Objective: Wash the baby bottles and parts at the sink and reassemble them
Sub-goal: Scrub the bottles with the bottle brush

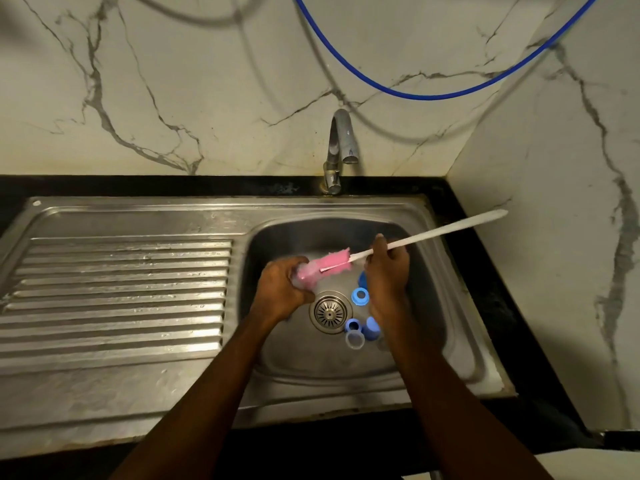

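My left hand [280, 289] is curled round 1 clear bottle [300, 285] and holds it over the basin of the sink [294, 358], just left of the drain [330, 311]. My right hand [388, 271] grips the white handle of the bottle brush [443, 232]. The brush's pink head sits partly inside the bottle mouth, between both hands. Blue bottle parts [360, 295] and 1 clear cap [354, 341] lie on the basin floor, just beside the drain and under my right hand.

a home kitchen: steel sink [460, 348] with drainboard [117, 296], tap [337, 150], marble-look wall [207, 81].
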The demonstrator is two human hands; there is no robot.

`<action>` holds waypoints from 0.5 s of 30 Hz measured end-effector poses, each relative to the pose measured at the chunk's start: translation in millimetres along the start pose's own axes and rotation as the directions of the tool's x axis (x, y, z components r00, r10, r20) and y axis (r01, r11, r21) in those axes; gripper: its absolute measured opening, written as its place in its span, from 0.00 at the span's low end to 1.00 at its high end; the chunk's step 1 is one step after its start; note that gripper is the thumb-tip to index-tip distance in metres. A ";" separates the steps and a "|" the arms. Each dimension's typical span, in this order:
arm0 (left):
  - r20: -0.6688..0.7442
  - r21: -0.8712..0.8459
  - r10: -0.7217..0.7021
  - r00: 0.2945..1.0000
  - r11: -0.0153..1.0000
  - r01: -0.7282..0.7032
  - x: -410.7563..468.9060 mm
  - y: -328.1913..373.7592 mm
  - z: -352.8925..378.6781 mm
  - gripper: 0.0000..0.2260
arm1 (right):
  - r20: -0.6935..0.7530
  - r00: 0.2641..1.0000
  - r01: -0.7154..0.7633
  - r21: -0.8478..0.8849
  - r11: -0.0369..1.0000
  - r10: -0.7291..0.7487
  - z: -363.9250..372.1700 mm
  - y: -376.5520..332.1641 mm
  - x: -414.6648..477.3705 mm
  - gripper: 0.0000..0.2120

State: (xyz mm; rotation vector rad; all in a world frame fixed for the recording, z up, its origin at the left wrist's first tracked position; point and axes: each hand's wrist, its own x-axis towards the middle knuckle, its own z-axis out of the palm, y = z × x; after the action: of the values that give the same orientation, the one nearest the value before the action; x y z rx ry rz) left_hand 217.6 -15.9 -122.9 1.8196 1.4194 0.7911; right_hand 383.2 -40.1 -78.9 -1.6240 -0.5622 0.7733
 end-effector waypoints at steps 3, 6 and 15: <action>0.020 0.029 0.032 0.999 0.999 -0.033 1.5 3.6 2.2 0.27 | 0.201 0.979 0.007 -0.173 0.985 0.028 4.3 2.9 -6.2 0.16; 0.005 0.020 -0.050 0.999 0.999 0.050 1.0 1.4 -3.0 0.24 | 0.059 0.998 -0.001 -0.070 0.998 0.005 -1.8 -3.3 2.7 0.15; 0.046 0.018 -0.072 0.996 0.997 0.071 -6.7 -9.3 5.4 0.27 | 0.020 1.000 -0.007 -0.067 0.998 0.008 -2.7 9.7 -0.4 0.16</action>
State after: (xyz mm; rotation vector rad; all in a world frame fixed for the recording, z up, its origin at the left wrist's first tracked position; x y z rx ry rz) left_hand 215.4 -21.7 -133.9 1.7782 1.4563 0.6987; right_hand 384.4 -44.0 -88.1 -1.6824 -0.6029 0.7848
